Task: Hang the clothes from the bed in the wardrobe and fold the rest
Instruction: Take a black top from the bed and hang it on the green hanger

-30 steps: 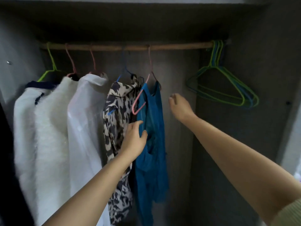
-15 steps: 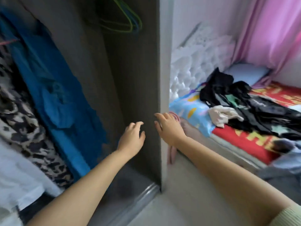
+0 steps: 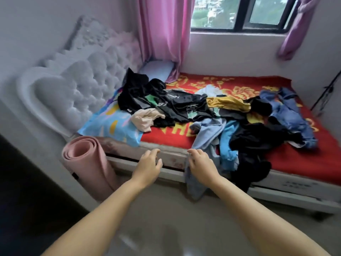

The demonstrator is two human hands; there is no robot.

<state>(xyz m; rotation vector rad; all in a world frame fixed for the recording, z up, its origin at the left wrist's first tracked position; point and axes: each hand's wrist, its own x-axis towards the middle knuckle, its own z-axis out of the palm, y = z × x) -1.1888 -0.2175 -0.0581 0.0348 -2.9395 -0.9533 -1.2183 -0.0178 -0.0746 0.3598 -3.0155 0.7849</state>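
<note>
Clothes pile on bed, spilling over its near edge at 5 o'clock; headboard at 9 o'clock; rolled mat at 7 o'clock; window at 12 o'clock.

Red bed cover with yellow flowers; pink curtain; rolled pink mat; pale tufted headboard. Clothes: black, mustard, denim blue, light blue, beige.

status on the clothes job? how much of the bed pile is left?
Done: nothing checkable in this view; the wardrobe is out of frame. In hand: nothing held. Left hand and right hand reach, fingers loose, toward the pale blue garment hanging over the bed edge. Left: the whole clothes pile, unfolded.
</note>
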